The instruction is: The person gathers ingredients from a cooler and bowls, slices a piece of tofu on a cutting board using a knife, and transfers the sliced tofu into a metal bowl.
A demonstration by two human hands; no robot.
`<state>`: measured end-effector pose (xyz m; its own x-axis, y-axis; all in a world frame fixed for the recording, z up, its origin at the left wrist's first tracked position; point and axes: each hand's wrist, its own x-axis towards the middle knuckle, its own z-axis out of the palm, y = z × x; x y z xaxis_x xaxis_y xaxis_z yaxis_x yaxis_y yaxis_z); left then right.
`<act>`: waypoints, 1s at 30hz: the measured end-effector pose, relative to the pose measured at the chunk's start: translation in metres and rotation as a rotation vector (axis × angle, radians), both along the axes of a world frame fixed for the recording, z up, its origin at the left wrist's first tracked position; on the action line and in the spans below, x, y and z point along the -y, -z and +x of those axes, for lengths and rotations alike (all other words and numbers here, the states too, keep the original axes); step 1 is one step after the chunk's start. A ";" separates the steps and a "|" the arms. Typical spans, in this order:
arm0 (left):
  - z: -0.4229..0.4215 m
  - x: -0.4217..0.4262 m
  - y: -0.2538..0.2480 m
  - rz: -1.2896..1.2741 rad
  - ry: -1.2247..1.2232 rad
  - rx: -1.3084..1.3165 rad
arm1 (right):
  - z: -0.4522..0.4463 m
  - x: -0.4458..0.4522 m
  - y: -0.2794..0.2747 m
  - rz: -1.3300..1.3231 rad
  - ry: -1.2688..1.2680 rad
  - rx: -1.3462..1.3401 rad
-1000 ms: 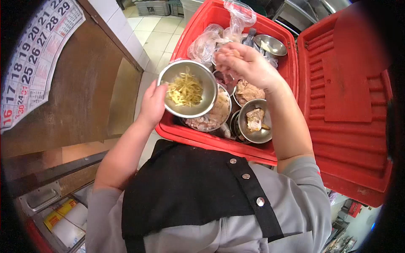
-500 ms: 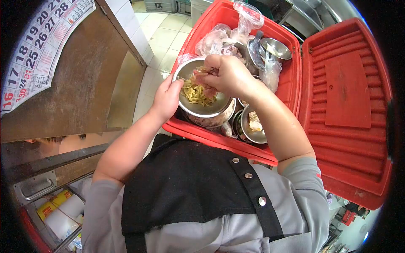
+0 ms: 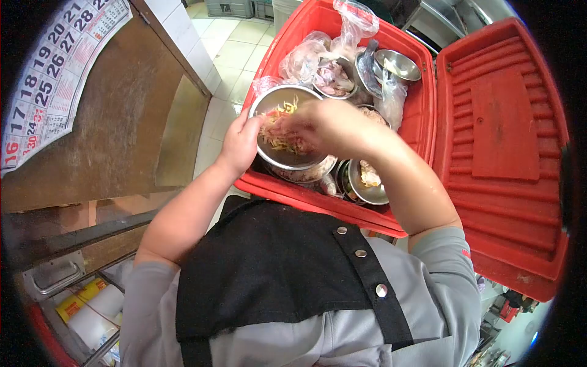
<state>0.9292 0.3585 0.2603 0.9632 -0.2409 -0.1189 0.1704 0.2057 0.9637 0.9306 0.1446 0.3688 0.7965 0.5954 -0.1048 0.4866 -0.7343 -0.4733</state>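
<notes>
Compared with a second ago, the right hand (image 3: 309, 125) is no longer raised beside the metal bowl (image 3: 278, 96) but down inside it, and the pinkish strips it carries then now lie among the yellow shreds (image 3: 284, 111). Its fingers bend downward into the mix; the hand is blurred and partly turned away, so I cannot tell how tightly they close, or on what.

Meanwhile the left hand (image 3: 242, 142) grips the bowl's near-left side, thumb over the rim. That bowl is tilted a little towards the wearer and sits above the left part of an open red bin (image 3: 330, 211) — just over another container of pale meat (image 3: 309, 174).

Further back in the bin, a pot of pinkish meat pieces (image 3: 334, 78) stands near bunched clear plastic bags (image 3: 301, 60). Another metal bowl (image 3: 400, 63) rests near the far right corner. Closer to the wearer, below the right forearm, a small bowl (image 3: 374, 194) holds a pale chunk (image 3: 369, 174).

On the right, the bin's ribbed red lid (image 3: 504, 128) hangs open; on the left, a calendar (image 3: 52, 67) shows against a brown door (image 3: 131, 107).
</notes>
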 end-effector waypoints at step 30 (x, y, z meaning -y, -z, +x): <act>-0.008 -0.047 0.011 -0.116 -0.134 -0.100 | 0.081 0.067 0.221 -0.365 0.374 -0.161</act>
